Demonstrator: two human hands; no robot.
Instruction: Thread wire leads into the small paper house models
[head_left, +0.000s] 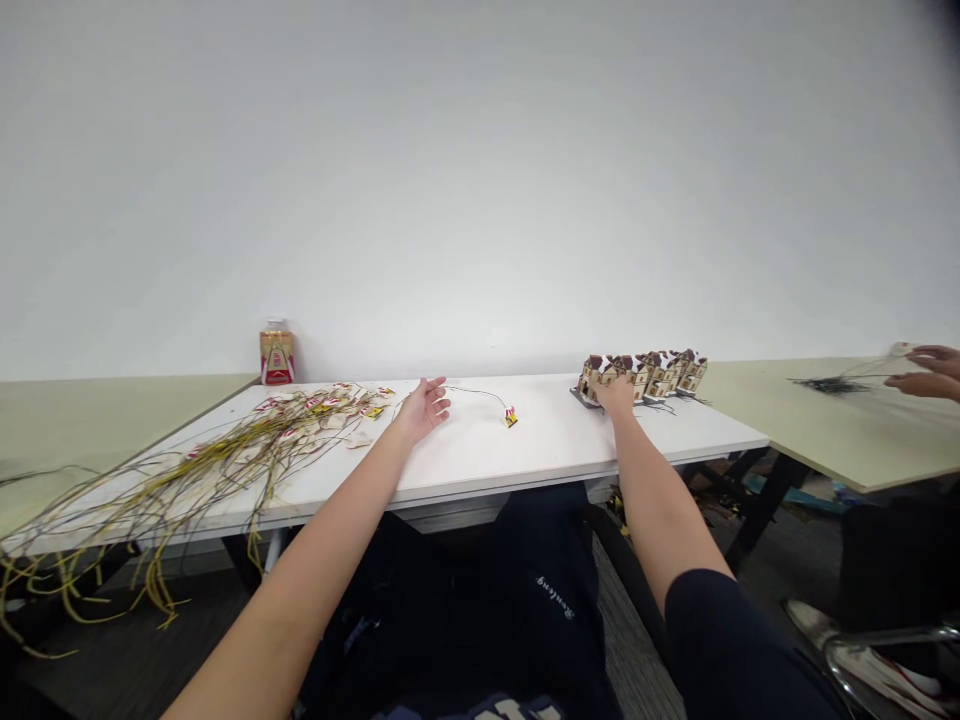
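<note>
My left hand is over the middle of the white table, thumb and index finger pinched on a thin dark wire, the other fingers loosely curled. The wire runs right to a small red, white and yellow piece lying on the table. My right hand reaches to the left end of a row of small model houses with brown and white roofs. Its fingers are against the nearest house and partly hidden. A big bundle of yellow and dark wires with small tags lies left of my left hand.
A gold and red bottle stands at the back left by the wall. Wire ends hang over the white table's front left edge. At the far right, another person's hands hold thin wires over a pale green table.
</note>
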